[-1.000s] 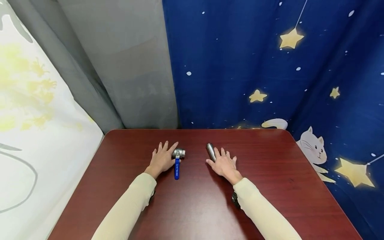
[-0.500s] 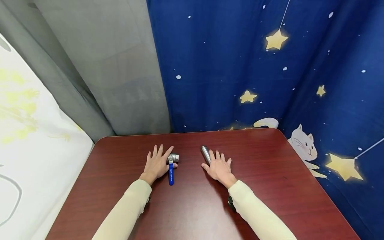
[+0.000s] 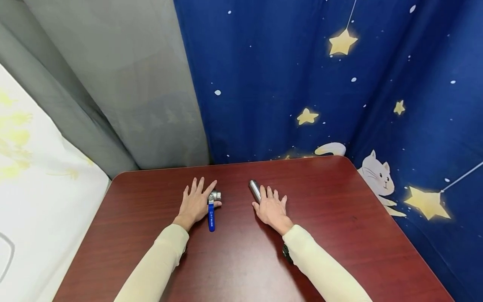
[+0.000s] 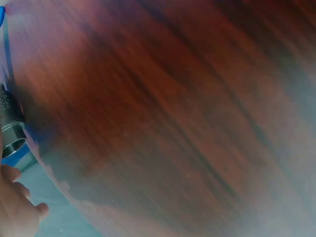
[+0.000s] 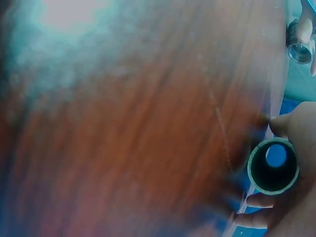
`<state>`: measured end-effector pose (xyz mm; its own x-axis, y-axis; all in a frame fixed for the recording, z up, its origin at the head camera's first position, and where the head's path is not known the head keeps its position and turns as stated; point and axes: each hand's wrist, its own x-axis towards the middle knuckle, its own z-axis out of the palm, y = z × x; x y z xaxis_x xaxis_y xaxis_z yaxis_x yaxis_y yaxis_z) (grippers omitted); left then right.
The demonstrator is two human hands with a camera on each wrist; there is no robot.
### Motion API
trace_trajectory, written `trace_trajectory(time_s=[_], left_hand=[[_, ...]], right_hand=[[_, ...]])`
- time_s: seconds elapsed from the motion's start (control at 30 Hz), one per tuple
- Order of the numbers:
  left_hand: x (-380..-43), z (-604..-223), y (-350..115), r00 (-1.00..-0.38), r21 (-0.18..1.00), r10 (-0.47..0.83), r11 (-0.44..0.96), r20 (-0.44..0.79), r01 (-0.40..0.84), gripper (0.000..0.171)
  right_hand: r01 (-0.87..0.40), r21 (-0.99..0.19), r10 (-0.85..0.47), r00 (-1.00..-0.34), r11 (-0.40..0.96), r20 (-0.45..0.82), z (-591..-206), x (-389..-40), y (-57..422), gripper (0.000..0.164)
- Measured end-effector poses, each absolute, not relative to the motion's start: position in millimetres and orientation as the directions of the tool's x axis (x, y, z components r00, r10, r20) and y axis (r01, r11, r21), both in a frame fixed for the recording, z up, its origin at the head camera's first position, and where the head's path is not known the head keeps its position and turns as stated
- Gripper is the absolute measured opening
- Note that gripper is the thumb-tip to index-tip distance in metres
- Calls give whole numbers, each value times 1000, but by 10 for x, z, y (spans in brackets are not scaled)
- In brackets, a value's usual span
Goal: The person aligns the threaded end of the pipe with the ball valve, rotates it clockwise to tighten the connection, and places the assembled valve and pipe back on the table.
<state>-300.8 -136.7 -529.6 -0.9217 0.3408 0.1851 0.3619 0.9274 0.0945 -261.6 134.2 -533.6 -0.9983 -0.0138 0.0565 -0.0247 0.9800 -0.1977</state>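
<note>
On the far part of the dark red table, my left hand [image 3: 193,206] lies palm down with fingers straight and spread. A steel ball valve [image 3: 216,196] with a blue lever [image 3: 211,218] sits in the gap between its thumb and index finger, the lever pointing toward me. To the right, a short steel pipe [image 3: 254,189] lies slanted, its near end hidden under my right hand [image 3: 272,210], which also has spread fingers. The right wrist view looks through the hollow pipe [image 5: 252,168] beneath the palm. At the left wrist view's edge, the valve [image 4: 11,123] shows partly.
The table [image 3: 241,260] has a rounded far edge close to a grey curtain [image 3: 151,105] and a blue star-patterned curtain [image 3: 264,105]. White cloth with yellow prints [image 3: 45,201] hangs along the left side. Bare tabletop separates the valve and the pipe.
The head view has turned slightly, so table, hands, valve and pipe all appear further left. Both hands keep their places beside the valve and over the pipe.
</note>
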Motion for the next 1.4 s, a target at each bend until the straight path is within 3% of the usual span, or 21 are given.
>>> trace_trajectory(time_s=[0.47,0.93,1.4], left_hand=[[-3071,-5346,-1329,-911,60,351,926,218,372,80],[-3050,-5369,-1297,-903,-9,380,923,200,386,67],[-3084,-5359,-1299,-916,15,351,933,194,360,69]], right_hand=[[-46,-204,-36,-998,978,53,-5397,-2619,1282,63],[-80,-232,-69,-996,969,57,-5418,-2577,1282,59],[-155,-254,-120,-981,955,149,-5421,-2625,1300,52]])
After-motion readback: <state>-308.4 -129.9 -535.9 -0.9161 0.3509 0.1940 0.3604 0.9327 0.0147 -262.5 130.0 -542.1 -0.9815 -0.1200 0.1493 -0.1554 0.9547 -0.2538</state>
